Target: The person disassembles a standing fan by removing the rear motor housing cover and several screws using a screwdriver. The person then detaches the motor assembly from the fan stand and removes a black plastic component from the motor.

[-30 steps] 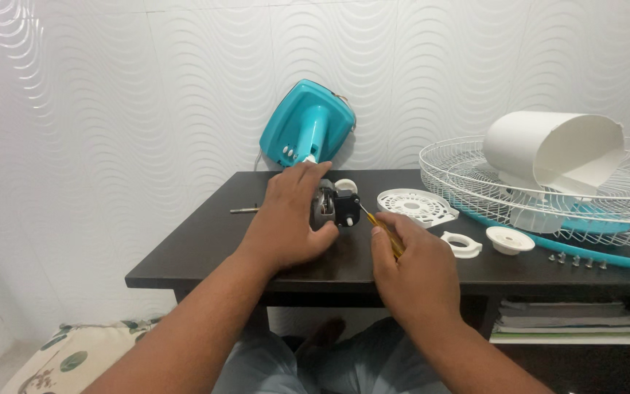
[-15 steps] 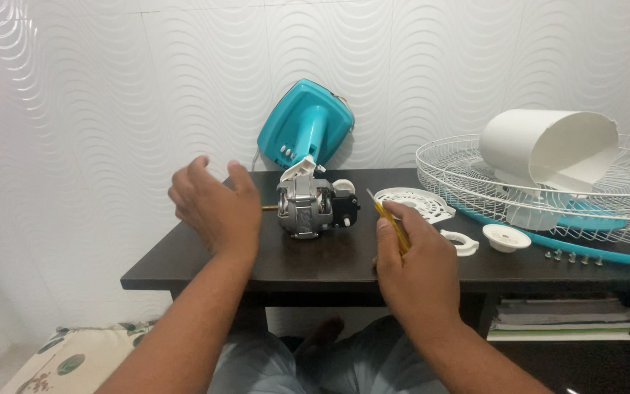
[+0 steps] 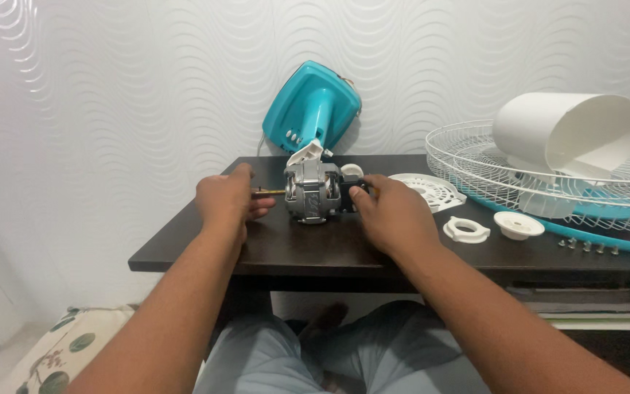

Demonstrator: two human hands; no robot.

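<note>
A silver fan motor (image 3: 313,193) stands on the dark table (image 3: 205,248), in front of a teal fan base (image 3: 313,109) that leans on the wall. My left hand (image 3: 227,201) is closed around the motor's thin metal shaft (image 3: 270,192), which sticks out to the left. On the motor's black right end rests my right hand (image 3: 395,213), fingers curled around a thin yellow tool, of which only a tip shows by the knuckles.
Right of the motor lie a white vented disc (image 3: 424,191), a white ring (image 3: 466,230), a white cap (image 3: 518,225) and several small screws (image 3: 588,246). A wire fan guard (image 3: 475,157) carries a white housing (image 3: 563,131). Books (image 3: 592,306) sit under the table.
My left hand lifted off the motor, swung out to the left, then came back and closed on the shaft. My right hand moved up from the table's front to the motor's right end.
</note>
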